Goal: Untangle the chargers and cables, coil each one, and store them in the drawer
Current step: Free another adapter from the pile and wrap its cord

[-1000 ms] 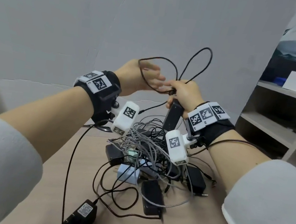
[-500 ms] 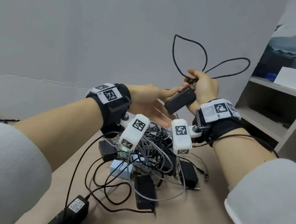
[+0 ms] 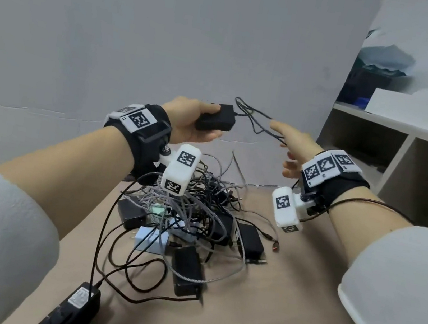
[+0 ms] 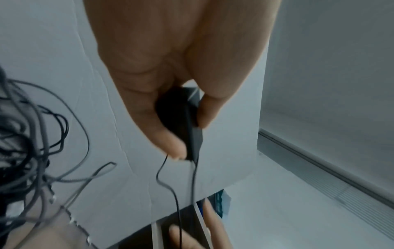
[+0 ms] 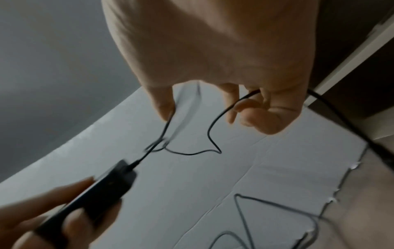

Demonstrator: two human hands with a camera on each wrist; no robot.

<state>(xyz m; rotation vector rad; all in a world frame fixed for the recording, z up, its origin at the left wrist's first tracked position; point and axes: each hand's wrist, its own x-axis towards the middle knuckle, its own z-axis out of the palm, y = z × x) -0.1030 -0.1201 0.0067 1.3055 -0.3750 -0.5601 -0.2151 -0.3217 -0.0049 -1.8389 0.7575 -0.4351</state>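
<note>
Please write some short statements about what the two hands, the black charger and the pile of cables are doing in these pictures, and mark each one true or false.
1. The left hand grips a black charger. True.
2. The charger's thin black cable runs across to the right hand. True.
3. The held charger lies on the table. False: it is held in the air, above the tangled pile.
4. All chargers are already out of the pile. False: several black adapters and a light blue adapter still lie among the cables on the table.
5. The right hand grips a second charger. False: only the thin cable passes through its fingers.
</note>
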